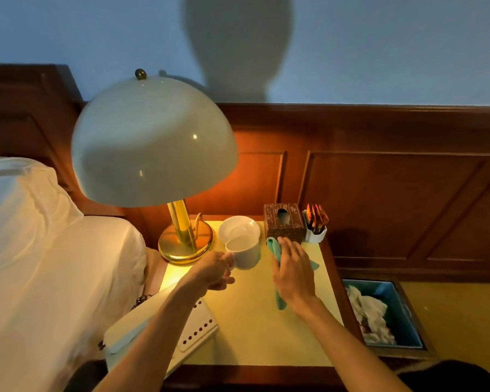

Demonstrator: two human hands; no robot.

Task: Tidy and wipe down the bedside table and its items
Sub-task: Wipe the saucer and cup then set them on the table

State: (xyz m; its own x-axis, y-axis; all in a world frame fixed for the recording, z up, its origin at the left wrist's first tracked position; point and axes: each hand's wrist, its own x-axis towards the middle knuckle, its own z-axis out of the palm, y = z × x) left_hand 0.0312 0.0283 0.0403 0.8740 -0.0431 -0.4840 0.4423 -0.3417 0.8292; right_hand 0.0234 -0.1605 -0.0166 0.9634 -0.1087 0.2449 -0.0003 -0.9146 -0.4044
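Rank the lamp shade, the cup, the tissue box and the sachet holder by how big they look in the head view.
1. lamp shade, by far the largest, though it sits nearer the camera.
2. tissue box and cup: too alike to rank.
3. sachet holder, the smallest.

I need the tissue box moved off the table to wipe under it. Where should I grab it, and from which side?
Judging by its shape, grip the tissue box across its left and right walls, coming from above and in front. It is a squat cube standing upright; the sachet holder crowds its right side and the wall panel sits behind. The right hand, pressing the cloth, is nearest.
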